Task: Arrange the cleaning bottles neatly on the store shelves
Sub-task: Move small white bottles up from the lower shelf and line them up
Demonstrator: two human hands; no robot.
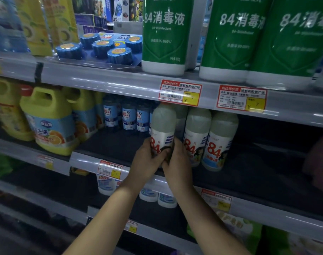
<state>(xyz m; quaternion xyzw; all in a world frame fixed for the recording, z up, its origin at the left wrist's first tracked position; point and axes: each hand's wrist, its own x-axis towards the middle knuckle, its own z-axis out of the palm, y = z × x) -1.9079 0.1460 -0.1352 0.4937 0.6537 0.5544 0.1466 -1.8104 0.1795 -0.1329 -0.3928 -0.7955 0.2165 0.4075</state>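
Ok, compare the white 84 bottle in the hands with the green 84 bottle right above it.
The white bottle has a pale body and a big red 84; the green bottle has a green label with white print. The white one sits on the middle shelf, the green one on the shelf above. The left hand and right hand grip the white bottle; nothing touches the green one. Both stand upright and carry an 84 label.

The white 84 bottle (163,126) looks like smooth, faintly translucent plastic with a glossy printed label. The shelf edge (101,78) carries a shiny clear strip over paper price tags (180,92).
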